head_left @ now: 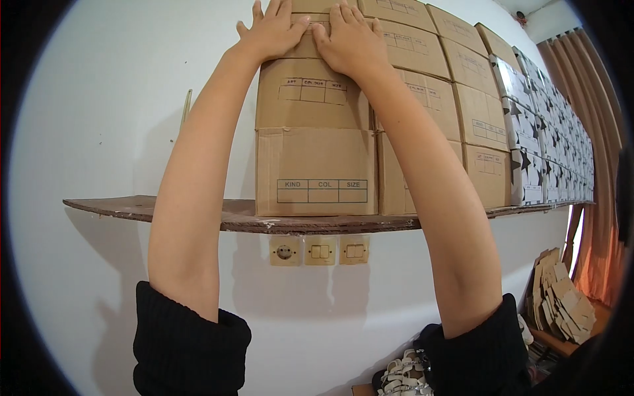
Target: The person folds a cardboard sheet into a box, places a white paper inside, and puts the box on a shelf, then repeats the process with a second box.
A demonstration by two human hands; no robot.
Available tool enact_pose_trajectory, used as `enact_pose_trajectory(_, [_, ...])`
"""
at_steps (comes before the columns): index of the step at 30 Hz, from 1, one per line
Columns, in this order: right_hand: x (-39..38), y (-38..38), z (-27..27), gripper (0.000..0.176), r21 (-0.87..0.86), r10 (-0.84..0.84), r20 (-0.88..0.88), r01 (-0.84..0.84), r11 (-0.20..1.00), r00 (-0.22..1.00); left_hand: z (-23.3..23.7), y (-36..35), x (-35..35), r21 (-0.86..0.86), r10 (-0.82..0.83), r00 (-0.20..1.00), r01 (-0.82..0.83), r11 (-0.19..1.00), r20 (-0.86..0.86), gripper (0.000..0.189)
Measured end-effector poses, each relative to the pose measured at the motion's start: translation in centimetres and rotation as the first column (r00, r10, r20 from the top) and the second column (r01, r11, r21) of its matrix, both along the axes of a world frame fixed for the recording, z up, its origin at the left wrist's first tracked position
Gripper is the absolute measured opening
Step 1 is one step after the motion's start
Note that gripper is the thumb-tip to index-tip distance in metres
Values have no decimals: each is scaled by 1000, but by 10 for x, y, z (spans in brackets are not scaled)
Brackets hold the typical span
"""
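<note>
On shelf (132,208), boxes (317,171) stacked. Left hand (271,30) and right hand (350,43) lie flat against top box (307,49). Fingers (272,8) spread, gripping nothing.

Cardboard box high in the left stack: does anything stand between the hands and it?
Nothing visible does. The left hand and the right hand both lie flat on the front of the cardboard box, with their fingers open, apparently touching it directly.

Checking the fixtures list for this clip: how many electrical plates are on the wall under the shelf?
3, in a row just under the shelf: a socket on the left, a switch plate in the middle, a second switch plate on the right. None appears hidden.
</note>
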State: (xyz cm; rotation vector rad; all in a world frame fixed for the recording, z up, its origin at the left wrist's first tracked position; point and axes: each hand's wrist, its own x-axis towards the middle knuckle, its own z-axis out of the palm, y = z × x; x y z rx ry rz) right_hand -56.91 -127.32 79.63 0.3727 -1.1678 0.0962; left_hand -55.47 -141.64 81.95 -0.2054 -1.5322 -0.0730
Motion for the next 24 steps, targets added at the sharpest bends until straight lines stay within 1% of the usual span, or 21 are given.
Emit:
enact_pose_trajectory(1, [1, 0, -3, 59, 1, 6, 23, -6, 1000, 1000, -18, 12, 13, -3, -7, 1000, 7, 1000, 5, 65])
enact_pose_trajectory(3, [3, 4, -10, 59, -9, -6, 58, 6, 1000, 998, -48, 35, 30, 13, 8, 981, -5, 1000, -192, 58])
enact_pose_trajectory(4, [5, 7, -14, 59, 33, -17, 100, 14, 999, 995, -40, 29, 23, 5, -12, 983, 13, 1000, -181, 58])
enact_pose_trajectory(5, [7, 11, -17, 59, 71, -34, 137, 24, 997, 990, -23, 17, 16, -27, 128, 991, -129, 991, -36, 60])
enact_pose_trajectory(6, [10, 15, -22, 59, 61, -61, 142, 53, 997, 988, -14, 17, 10, -83, 267, 959, -259, 962, 101, 62])
enact_pose_trajectory(7, [12, 18, -29, 60, 90, -105, 155, 91, 992, 982, -31, 30, 28, -98, 288, 951, -277, 956, 115, 55])
enact_pose_trajectory(8, [16, 22, -35, 60, 121, -147, 162, 128, 984, 976, -46, 42, 51, -104, 259, 959, -248, 963, 112, 55])
enact_pose_trajectory(9, [22, 29, -42, 60, 152, -172, 180, 145, 978, 969, -61, 51, 74, -171, 288, 947, -263, 950, 140, 57])
enact_pose_trajectory(10, [27, 36, -50, 60, 150, -194, 182, 168, 974, 964, -72, 59, 85, -237, 321, 932, -278, 931, 166, 59])
enact_pose_trajectory(11, [32, 44, -57, 60, 191, -181, 146, 151, 970, 973, -80, 67, 86, -238, 301, 939, -257, 937, 168, 59])
enact_pose_trajectory(13, [42, 60, -72, 61, 231, -183, 124, 151, 961, 975, -94, 86, 86, -249, 269, 963, -263, 932, -11, 63])
enact_pose_trajectory(14, [48, 67, -80, 62, 241, -169, 92, 142, 960, 981, -102, 95, 84, -254, 253, 968, -244, 936, -1, 63])
enact_pose_trajectory(16, [59, 87, -96, 64, 248, -167, 77, 143, 958, 983, -121, 117, 85, -290, 269, 947, -311, 905, -175, 64])
enact_pose_trajectory(17, [66, 100, -105, 66, 260, -110, 61, 90, 961, 992, -131, 130, 88, -298, 252, 954, -290, 909, -161, 64])
enact_pose_trajectory(18, [74, 115, -116, 69, 271, -55, 51, 40, 962, 997, -144, 146, 96, -239, 351, 914, -395, 887, -205, 58])
enact_pose_trajectory(19, [82, 131, -126, 69, 267, -82, 74, 60, 962, 994, -158, 164, 104, -176, 444, 864, -488, 855, -239, 54])
enact_pose_trajectory(20, [92, 150, -136, 69, 293, -141, 60, 118, 949, 988, -171, 180, 108, -193, 414, 883, -455, 869, -221, 54])
enact_pose_trajectory(21, [105, 171, -149, 69, 321, -206, 49, 179, 930, 977, -187, 195, 110, -202, 224, 942, -277, 939, -249, 59])
enact_pose_trajectory(22, [123, 191, -165, 69, 322, -246, 78, 209, 923, 966, -204, 214, 116, -211, 24, 962, -85, 974, -274, 64])
enact_pose_trajectory(23, [144, 211, -182, 67, 331, -267, 160, 203, 922, 950, -224, 235, 127, -217, -18, 968, -38, 975, -251, 64])
enact_pose_trajectory(24, [165, 232, -202, 65, 330, -286, 245, 197, 923, 926, -247, 256, 141, -172, -130, 978, 102, 980, -165, 60])
